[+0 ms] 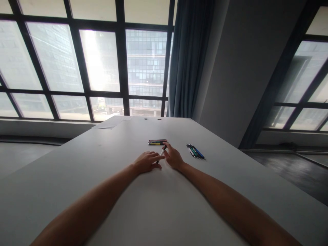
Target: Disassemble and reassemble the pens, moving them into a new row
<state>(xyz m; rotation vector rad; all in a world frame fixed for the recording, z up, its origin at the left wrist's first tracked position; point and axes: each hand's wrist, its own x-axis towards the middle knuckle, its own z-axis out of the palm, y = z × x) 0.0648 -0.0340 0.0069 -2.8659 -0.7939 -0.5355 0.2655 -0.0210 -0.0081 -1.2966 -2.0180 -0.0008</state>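
Note:
A white pen with dark ends [162,151] slants between my two hands, just over the white table [159,198]. My left hand [147,162] has its thumb and fingers closed about the pen's lower dark end. At the upper dark end, my right hand [174,158] grips it between thumb and fingers. Just beyond the hands lies a small group of pens [155,144], with yellow, green and reddish barrels, its right end partly behind my right fingers. To the right, several pens [195,151] in white, green, blue and black lie side by side at a slant.
Some white paper [105,126] lies at the table's far left edge. Two dark round discs [159,119] show near the far edge. Beyond the table are large windows [99,61], a blue-grey curtain [189,61] and a grey pillar [238,68].

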